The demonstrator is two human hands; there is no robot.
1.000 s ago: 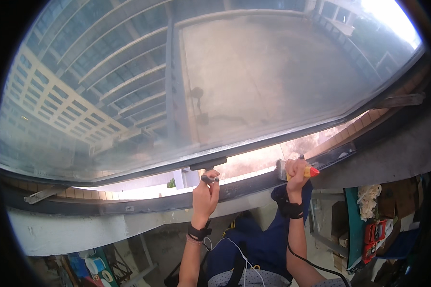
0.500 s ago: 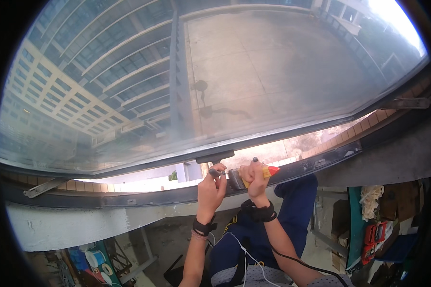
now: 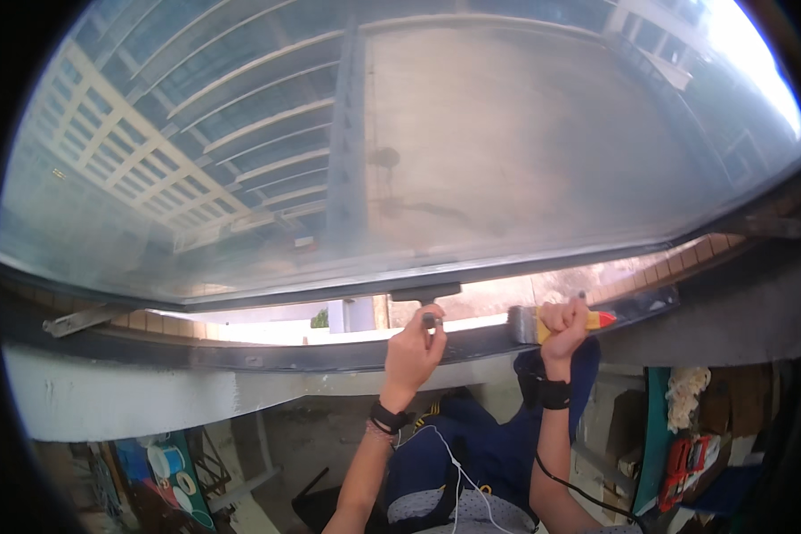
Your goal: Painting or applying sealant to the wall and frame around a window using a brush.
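Observation:
My left hand (image 3: 414,349) is closed round the dark handle (image 3: 430,319) on the bottom edge of the window sash (image 3: 329,289). The sash stands ajar, leaving a bright gap above the frame sill. My right hand (image 3: 563,331) grips a flat paintbrush (image 3: 543,326) with a yellow handle and a red end. Its dark bristles point left, over the dark window frame (image 3: 467,349). A small dark tip sticks up beside the right fist; I cannot make out what it is. Black bands are round both wrists.
Metal stays (image 3: 82,320) join sash and frame at the sides. Below the sill is a pale wall (image 3: 125,396). Tubs and tape rolls (image 3: 185,483) sit lower left; a red tool or case (image 3: 685,463) lies lower right. A white cable (image 3: 458,485) hangs before me.
My right hand has carried the paintbrush to the right along the frame, away from my left hand. My left hand keeps hold of the handle; the view has shifted slightly.

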